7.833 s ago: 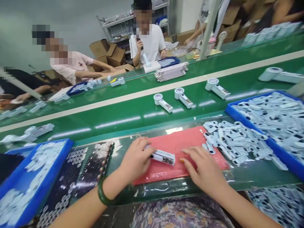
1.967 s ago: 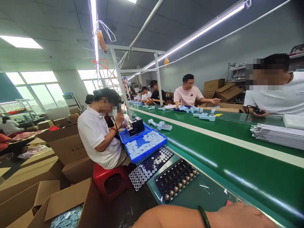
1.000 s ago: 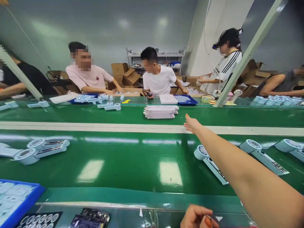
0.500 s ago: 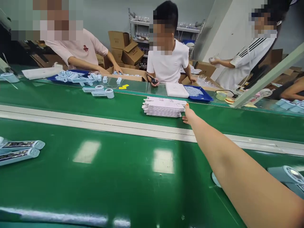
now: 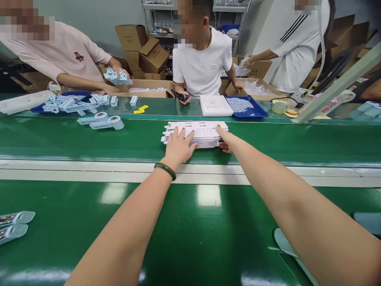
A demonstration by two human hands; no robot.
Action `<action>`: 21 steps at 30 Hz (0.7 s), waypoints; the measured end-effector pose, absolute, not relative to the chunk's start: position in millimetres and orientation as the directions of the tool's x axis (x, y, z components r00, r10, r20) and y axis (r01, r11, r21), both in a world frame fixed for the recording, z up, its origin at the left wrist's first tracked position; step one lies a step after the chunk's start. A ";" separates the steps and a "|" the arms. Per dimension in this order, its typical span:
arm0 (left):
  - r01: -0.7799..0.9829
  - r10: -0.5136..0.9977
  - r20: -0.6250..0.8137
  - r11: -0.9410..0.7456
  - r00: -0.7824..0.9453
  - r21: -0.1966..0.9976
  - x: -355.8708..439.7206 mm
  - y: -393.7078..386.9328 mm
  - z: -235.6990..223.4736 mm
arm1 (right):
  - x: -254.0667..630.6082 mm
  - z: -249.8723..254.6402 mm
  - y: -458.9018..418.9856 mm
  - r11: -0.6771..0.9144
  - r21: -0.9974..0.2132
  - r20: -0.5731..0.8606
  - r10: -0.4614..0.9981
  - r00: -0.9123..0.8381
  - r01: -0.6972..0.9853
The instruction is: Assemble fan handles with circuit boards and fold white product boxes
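Observation:
A stack of flat white printed cartons (image 5: pixel 205 131) lies on the far green belt, straight ahead of me. My right hand (image 5: pixel 226 140) grips its right end, thumb on top and fingers at the side and below. Spread over the stack's front left part is my left hand (image 5: pixel 180 147), fingers apart, with a dark green bangle (image 5: pixel 165 171) at the wrist. Two light-blue handheld fans (image 5: pixel 116 122) lie on the same belt, left of the stack.
Across the belt, co-workers sit and stand behind a ledge. It holds a blue tray of small beads (image 5: pixel 247 113), a white pad (image 5: pixel 216 106) and a pile of light-blue parts (image 5: pixel 71 104). More fan pieces (image 5: pixel 18 228) lie on the near belt. A slanted post (image 5: pixel 339 85) rises at right.
My left hand has come into view and onto the stack. My right hand stays at the stack's right end. The view has shifted, and the co-worker at left has lifted a handful of blue parts.

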State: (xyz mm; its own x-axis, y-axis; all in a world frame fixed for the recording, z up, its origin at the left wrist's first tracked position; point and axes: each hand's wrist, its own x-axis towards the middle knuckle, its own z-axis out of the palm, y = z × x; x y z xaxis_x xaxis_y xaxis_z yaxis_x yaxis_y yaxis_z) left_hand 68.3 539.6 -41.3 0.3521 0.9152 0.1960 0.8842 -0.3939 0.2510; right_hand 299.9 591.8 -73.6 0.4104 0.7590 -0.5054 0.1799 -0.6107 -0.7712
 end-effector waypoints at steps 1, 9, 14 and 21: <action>0.910 0.930 0.154 -0.359 0.332 0.208 69.7 553.2 -45.0 | 299.8 -72.5 593.7 -0.625 -0.764 -0.528 0.748 0.402 0.161; 0.938 0.939 0.218 -0.306 0.268 0.165 51.6 554.3 -64.1 | 282.9 -53.7 588.6 -0.565 -0.820 -0.572 0.806 0.153 -0.085; 0.940 0.933 0.269 -0.291 0.238 0.179 42.0 548.0 -71.2 | 255.0 -55.2 573.8 -0.411 -0.868 -0.442 0.895 0.058 -0.278; 0.918 0.954 0.255 -0.238 0.159 0.319 41.8 514.0 -59.5 | 211.5 -78.2 537.7 -0.320 -0.854 -0.434 0.872 0.225 -0.410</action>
